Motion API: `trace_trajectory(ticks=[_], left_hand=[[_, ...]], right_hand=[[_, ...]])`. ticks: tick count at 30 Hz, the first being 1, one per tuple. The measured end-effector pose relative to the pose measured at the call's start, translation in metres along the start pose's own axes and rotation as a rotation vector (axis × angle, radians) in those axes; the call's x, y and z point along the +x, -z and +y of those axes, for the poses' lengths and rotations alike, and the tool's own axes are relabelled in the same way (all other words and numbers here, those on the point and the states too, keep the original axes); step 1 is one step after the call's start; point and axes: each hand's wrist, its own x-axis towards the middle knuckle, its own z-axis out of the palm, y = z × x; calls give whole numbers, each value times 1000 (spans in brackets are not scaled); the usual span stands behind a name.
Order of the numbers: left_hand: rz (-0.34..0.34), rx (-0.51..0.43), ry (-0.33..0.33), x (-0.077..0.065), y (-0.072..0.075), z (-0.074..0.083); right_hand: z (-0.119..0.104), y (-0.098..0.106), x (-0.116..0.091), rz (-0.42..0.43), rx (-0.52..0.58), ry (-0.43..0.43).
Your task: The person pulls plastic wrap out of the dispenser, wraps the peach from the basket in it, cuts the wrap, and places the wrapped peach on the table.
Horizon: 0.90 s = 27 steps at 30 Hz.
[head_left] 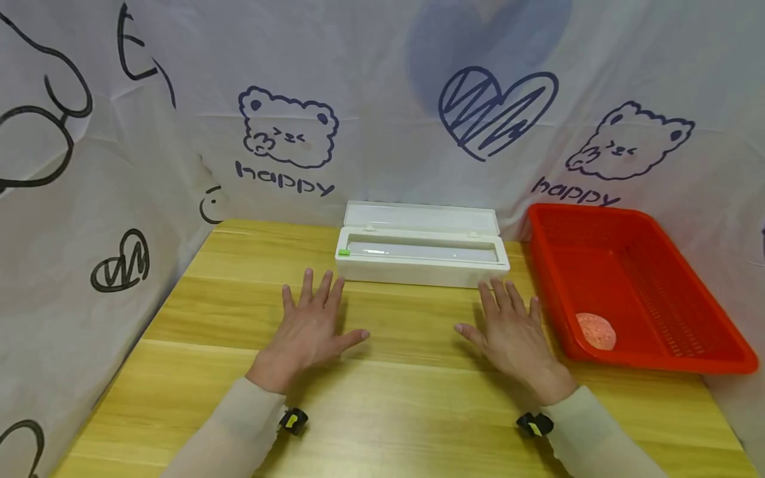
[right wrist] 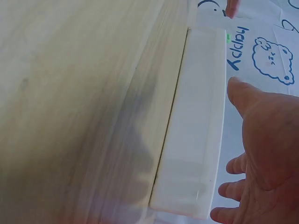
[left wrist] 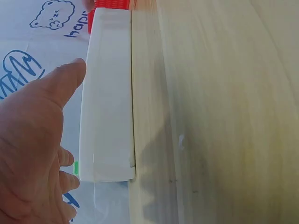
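A long white box [head_left: 422, 271] stands at the back of the wooden table, its hinged lid [head_left: 421, 217] raised. Inside its slot lies a pale roll [head_left: 423, 251], and a small green tab [head_left: 343, 252] sits at the left end. My left hand [head_left: 311, 325], fingers spread, hovers before the box's left end. Near the right end is my right hand [head_left: 510, 328], likewise spread, its fingertips close to the front face. Neither hand holds anything. Both wrist views show the box's white front [left wrist: 110, 98] beyond the thumb.
On the right sits a red plastic basket [head_left: 633, 279] with a round pinkish piece [head_left: 596, 331] in its near left corner. White cloth with bear and heart drawings [head_left: 382, 99] hangs behind the table and along its left side.
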Motion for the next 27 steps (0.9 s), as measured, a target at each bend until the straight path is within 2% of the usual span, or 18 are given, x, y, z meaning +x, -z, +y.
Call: trace_trajectory(ticks=[3, 6, 10, 12, 14, 17, 21, 27], left_hand=[[0, 0, 0, 2, 1, 0], [46, 4, -7, 5, 4, -1], [223, 2, -60, 16, 12, -5], [308, 3, -88, 26, 19, -5], [361, 2, -101, 40, 27, -5], [368, 8, -102, 66, 37, -3], [310, 39, -111, 95, 41, -5], [162, 100, -106, 116, 44, -4]], right_hand=[[1, 1, 0, -7, 5, -3], [2, 4, 1, 19, 0, 22], [1, 15, 8, 111, 13, 85], [0, 25, 15, 154, 29, 111], [-1, 34, 25, 177, 32, 115], [-4, 42, 42, 206, 25, 119], [-11, 41, 65, 184, 41, 92], [-15, 30, 83, 109, 120, 26]])
